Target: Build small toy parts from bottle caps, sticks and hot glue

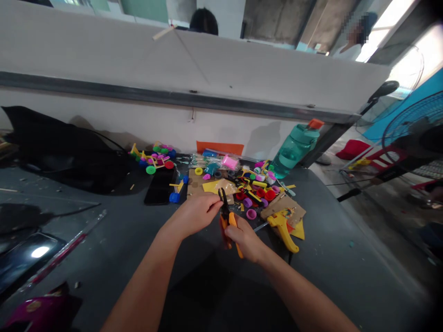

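Observation:
My right hand (246,237) is wrapped round the orange handles of a pair of pliers (225,213), whose dark jaws point up and away from me. Beside the jaws, my left hand (200,210) is closed, thumb and fingers pinched together; whatever it holds is too small or hidden to make out. Just beyond both hands lie a piece of cardboard (195,183) and a yellow sheet (212,186). Purple and red bottle caps (251,214) are scattered to the right of the pliers. A yellow glue gun (284,230) rests right of my right hand.
A teal water bottle (291,150) stands at the back right against the partition (155,110). Left of the hands lie a dark phone (159,186) and a black bag (65,152). Small wheeled pieces (155,159) are heaped at the back. A fan (418,133) stands off to the right.

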The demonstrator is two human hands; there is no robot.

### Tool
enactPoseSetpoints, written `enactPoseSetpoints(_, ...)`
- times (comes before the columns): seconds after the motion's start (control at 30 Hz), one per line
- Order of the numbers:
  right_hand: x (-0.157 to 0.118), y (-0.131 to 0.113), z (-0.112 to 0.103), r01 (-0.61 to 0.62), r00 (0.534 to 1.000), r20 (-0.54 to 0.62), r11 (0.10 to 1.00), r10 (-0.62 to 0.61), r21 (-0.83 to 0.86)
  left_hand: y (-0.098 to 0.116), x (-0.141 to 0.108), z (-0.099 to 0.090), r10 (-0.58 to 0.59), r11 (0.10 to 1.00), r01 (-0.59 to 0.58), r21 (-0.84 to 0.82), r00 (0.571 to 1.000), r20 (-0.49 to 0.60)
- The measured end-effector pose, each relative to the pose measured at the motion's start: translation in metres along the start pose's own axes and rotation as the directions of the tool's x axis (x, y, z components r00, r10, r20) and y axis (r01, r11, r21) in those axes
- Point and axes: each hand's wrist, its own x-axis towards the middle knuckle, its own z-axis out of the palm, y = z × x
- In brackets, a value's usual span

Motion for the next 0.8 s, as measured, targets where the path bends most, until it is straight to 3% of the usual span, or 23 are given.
enactPoseSetpoints(0.6,0.021,0.030,0.010,-0.259,0.961,-0.083,0.963,0.264,0.069,-0.030,0.006,0.025,-0.103,0.993,0.109,-0.055,0.990,0.096)
enactPoseSetpoints(0.8,0.026,0.022,0.008,-0.166,0.967,-0.156,0.965,0.200,0.205,-0.038,0.006,0.026,-0.167,0.968,0.180,-0.174,0.982,0.086)
